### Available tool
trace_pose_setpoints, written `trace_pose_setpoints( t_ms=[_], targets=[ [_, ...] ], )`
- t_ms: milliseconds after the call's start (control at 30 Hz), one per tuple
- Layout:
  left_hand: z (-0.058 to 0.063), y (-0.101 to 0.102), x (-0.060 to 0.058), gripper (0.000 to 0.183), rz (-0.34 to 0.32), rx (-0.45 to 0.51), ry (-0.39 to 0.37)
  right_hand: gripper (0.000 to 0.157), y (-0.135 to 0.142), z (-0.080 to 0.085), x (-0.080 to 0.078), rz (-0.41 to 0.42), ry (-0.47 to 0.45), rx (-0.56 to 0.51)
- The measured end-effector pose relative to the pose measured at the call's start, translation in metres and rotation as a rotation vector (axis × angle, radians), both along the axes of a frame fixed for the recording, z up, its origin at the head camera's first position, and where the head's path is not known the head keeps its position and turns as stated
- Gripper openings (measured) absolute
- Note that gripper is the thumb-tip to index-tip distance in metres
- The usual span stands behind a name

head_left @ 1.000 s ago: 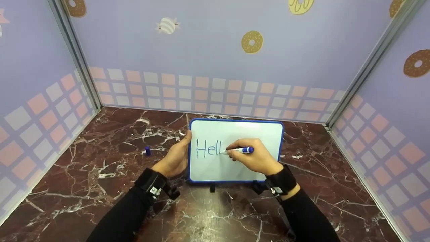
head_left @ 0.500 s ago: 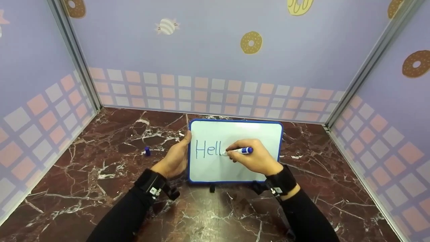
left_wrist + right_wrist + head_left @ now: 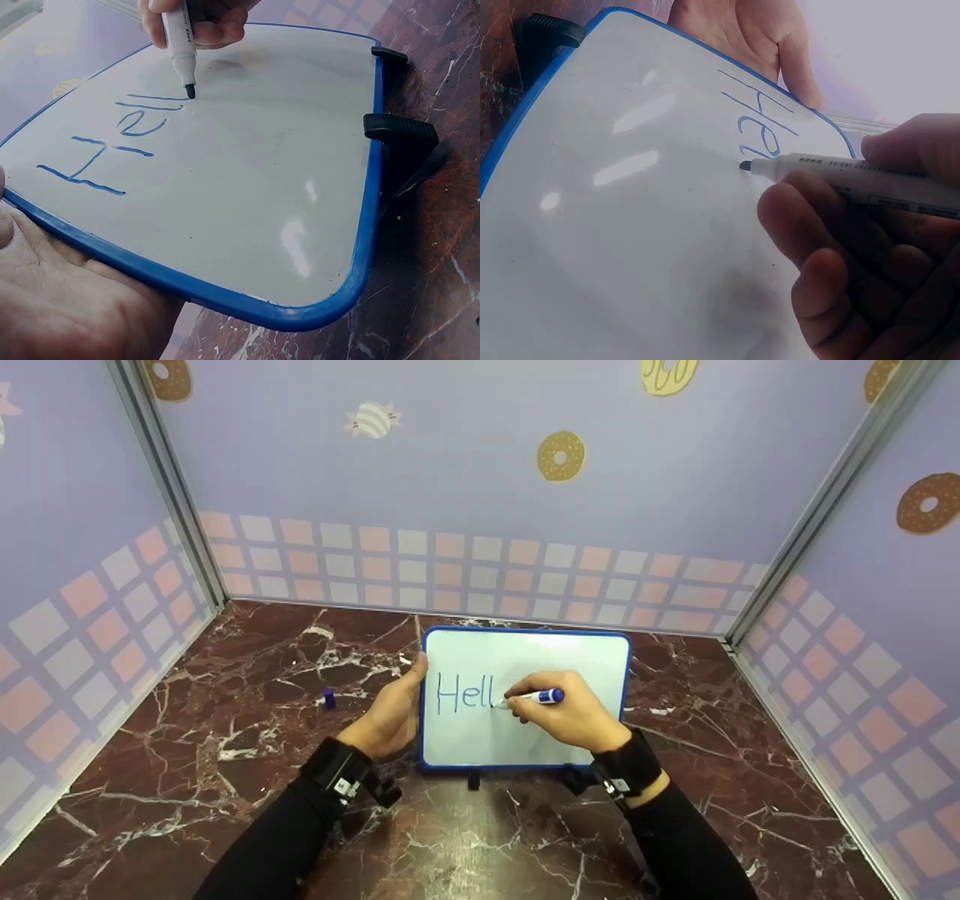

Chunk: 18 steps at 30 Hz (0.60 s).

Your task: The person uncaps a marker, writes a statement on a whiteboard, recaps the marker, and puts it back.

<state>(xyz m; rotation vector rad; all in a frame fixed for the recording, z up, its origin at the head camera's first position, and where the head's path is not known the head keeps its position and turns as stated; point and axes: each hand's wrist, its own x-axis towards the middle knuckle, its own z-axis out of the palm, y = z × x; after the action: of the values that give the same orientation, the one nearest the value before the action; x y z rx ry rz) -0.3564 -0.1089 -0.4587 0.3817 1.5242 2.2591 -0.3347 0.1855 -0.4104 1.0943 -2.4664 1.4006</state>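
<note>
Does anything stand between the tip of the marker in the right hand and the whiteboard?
Nothing visible does. The right hand pinches the marker, whose uncapped tip is at the end of the last blue stroke on the whiteboard. The cap lies left of the whiteboard.

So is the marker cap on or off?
Off: the whiteboard marker shows its bare tip, and the blue cap sits on the marbled tabletop.

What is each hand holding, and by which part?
The right hand pinches the marker by its white barrel, toward the tip; the left hand holds the whiteboard by its left edge.
</note>
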Motion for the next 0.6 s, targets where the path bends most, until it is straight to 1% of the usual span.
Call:
trace_pose_setpoints(
  t_ms=[200,333,433,600],
  targets=[
    [0.0,0.0,0.0,0.075,0.011,0.009,-0.011,0.013,0.001,0.0,0.0,0.035,-0.03,-0.057],
    [0.0,0.0,0.0,0.077,-0.001,0.017,-0.005,0.013,0.003,0.001,-0.001,0.057,-0.009,-0.077],
    [0.0,0.0,0.0,0.077,-0.011,0.024,-0.006,0.012,0.005,0.001,-0.002,0.057,0.006,-0.076],
    [-0.001,0.001,0.0,0.077,-0.009,0.024,-0.008,0.012,0.01,0.001,-0.004,0.036,0.021,-0.081]
  ],
)
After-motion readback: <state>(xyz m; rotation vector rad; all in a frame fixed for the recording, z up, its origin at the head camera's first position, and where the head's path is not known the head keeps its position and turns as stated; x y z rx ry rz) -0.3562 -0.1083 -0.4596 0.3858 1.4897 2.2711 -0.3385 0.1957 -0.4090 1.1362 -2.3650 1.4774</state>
